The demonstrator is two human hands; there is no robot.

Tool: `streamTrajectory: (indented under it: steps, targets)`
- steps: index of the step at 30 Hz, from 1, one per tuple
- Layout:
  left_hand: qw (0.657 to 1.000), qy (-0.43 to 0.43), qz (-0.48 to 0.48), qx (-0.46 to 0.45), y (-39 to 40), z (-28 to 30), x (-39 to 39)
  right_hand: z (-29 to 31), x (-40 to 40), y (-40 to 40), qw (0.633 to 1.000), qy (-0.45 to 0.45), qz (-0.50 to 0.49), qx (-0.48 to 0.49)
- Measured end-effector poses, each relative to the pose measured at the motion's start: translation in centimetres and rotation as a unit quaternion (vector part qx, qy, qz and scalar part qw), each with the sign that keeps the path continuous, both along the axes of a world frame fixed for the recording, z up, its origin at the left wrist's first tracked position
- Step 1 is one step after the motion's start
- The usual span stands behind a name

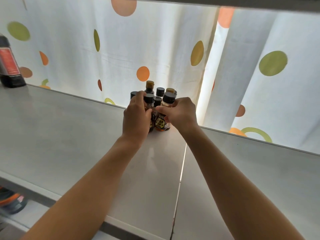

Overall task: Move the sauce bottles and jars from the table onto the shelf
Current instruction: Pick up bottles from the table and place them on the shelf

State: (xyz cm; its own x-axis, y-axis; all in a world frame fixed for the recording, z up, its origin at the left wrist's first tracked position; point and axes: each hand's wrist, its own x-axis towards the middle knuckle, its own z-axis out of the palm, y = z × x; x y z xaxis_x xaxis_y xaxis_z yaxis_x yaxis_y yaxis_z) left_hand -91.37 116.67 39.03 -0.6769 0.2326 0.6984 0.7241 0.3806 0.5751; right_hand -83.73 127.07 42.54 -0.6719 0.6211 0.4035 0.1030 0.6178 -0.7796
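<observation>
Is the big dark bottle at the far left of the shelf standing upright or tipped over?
Upright. The big bottle stands on its base on the shelf; its apparent lean may be lens distortion. Its top is cut off.

Shelf (69, 135) surface: plain pale grey, matte, thin light seam running front to back. Curtain (155, 49) behind it: white, scattered dots and ovals in orange, salmon pink, olive green and mustard yellow, plus a few green and orange ring shapes low down. Cluster of small sauce bottles (156, 108): mostly black caps, two amber-yellow caps at the back, contents dark brown to amber. Front bottle (161, 124) has a black label with yellow and white characters. Big bottle (9, 66) far left: near-black body, red label with pale print. Bottom left corner: something orange and dark grey (10, 201), too blurred to identify.
</observation>
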Motion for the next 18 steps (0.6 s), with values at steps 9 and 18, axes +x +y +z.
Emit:
streamTrajectory:
  steps: [9, 18]
  targets:
    - [0.999, 0.018, -0.028, -0.014, -0.9, -0.3, 0.3, -1.6, -0.7, -0.5, 0.999, -0.032, -0.010, 0.024]
    - [1.000, -0.003, -0.017, 0.007, -2.7, 0.9, 1.8, -0.6, 0.8, -1.2, 0.994, -0.095, -0.034, 0.041]
